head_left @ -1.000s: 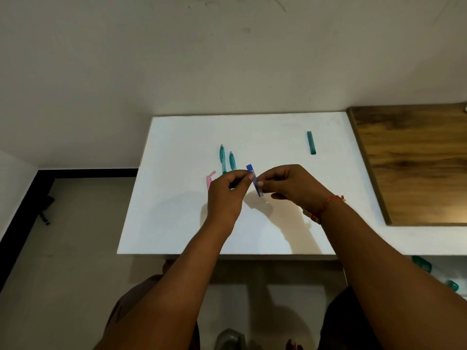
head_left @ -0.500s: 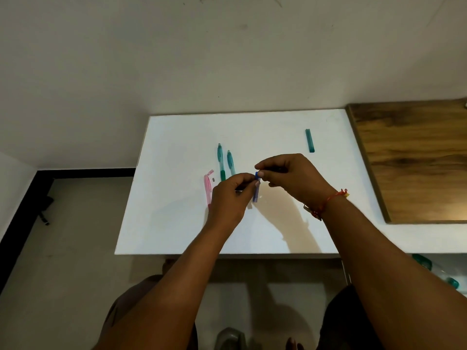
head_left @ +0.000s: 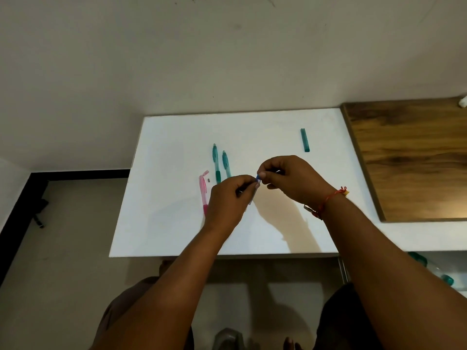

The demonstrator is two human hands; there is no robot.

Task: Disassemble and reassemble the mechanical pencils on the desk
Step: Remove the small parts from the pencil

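While both hands meet above the middle of the flat white desk [head_left: 164,223], the left hand [head_left: 231,198] pinches a slim blue translucent plastic mechanical pencil barrel [head_left: 255,188] between thumb and curled fingers. The right hand [head_left: 290,180] closes its thumb and forefinger tightly on the barrel's upper end. The barrel is held in the air, tilted, clear of the desk surface. A thin metallic sliver shows among the right hand's curled fingers, but what it is cannot be told. The likeliest trouble is a small inner part slipping from so narrow a pinch, dropping to the desk and rolling off its near edge. Pulling or twisting off-axis could also jam or snap the slender parts. A pink translucent plastic pencil [head_left: 203,192] lies just beside the left hand, with a tiny grey loose piece [head_left: 208,180] next to it. A careless sweep of that wrist could scatter them. Two teal plastic pencils [head_left: 216,162] lie just beyond the hands, and a short teal plastic tube [head_left: 305,140] rests well apart to the right, so parts could get mixed.
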